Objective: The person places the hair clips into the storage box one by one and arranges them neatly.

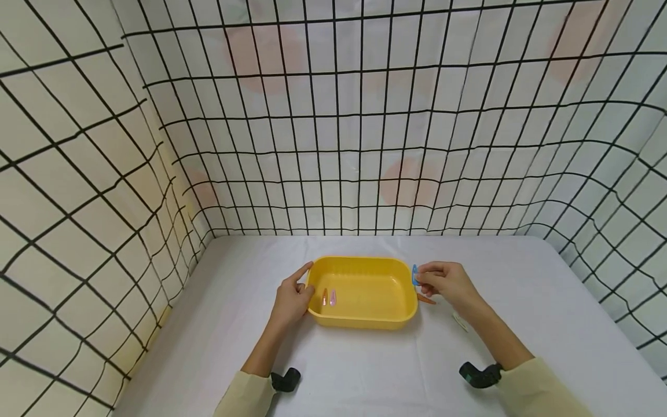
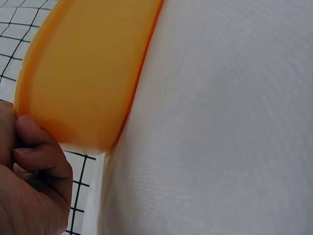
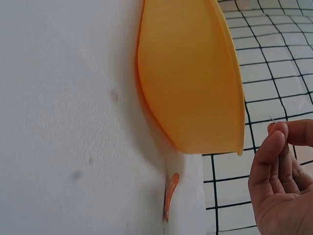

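Blue clip pinched between thumb and fingertips of right hand, sticking out past the tips on the tray side. Grip is closed down to the clip's thickness, other fingers bent in. Clip is held up off the surface, right by the right-end rim of the yellow tray; right wrist view shows a gap between fingertips and tray wall. Left hand holds the tray's left end, thumb over the rim, index straightened along the outside toward the far corner.

Edges: tray rim stands all round, rounded corners, walls lean outward. Surface runs on beyond the tray on every side, widest strip toward the person; far edge meets black grid mesh, more mesh at left and right. Tray floor to the right of the two clips is bare plastic.

Looks: blue clip is small, narrow, upright in head view; edge-on sliver in right wrist view. In tray near left end, orange clip and pink clip lie side by side, slightly apart. Another orange hair clip on surface just outside tray's right end, below the right hand. Pale slim item beside right forearm, too small to identify.
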Action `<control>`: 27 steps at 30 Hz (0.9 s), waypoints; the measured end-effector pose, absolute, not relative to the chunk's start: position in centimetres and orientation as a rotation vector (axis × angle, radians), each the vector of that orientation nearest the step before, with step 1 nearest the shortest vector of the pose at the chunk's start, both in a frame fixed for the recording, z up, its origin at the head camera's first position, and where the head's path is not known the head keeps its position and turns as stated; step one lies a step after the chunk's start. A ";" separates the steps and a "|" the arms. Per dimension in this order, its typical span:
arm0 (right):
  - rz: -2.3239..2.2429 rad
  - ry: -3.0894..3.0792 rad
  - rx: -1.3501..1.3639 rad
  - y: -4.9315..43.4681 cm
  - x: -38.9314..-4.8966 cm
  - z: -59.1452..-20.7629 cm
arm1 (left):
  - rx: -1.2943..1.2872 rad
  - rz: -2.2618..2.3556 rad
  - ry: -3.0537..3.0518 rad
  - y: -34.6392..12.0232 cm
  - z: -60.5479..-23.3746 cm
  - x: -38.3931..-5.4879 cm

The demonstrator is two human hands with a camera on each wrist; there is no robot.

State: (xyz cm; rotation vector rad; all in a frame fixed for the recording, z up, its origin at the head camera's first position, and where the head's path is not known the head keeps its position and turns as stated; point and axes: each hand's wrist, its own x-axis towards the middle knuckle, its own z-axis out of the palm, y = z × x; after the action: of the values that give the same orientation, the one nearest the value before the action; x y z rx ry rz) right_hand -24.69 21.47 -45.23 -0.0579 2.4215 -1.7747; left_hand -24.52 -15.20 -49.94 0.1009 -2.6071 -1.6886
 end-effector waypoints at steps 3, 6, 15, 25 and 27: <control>-1.786 2.388 -0.053 20.8 -24.7 -45.1 | 0.089 -1.684 -2.611 -15.2 -50.0 -24.5; -1.797 2.341 -0.053 20.2 -24.8 -45.0 | 0.089 -1.682 -2.610 -15.2 -50.0 -24.5; -1.823 2.277 -0.083 18.2 -25.1 -45.1 | 0.096 -1.667 -2.621 -15.2 -49.9 -24.6; -1.812 2.266 -0.173 15.8 -25.4 -45.3 | 0.117 -1.673 -2.622 -15.0 -49.7 -24.4; -1.796 2.267 -0.182 15.2 -25.5 -45.3 | 0.125 -1.678 -2.624 -15.0 -49.7 -24.4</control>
State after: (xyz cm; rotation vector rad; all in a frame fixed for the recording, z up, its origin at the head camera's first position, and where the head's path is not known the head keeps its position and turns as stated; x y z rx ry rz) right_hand -25.49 15.21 -45.33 -0.1818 2.2671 -1.7955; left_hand -24.42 -15.05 -49.68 0.1250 -2.6239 -1.6776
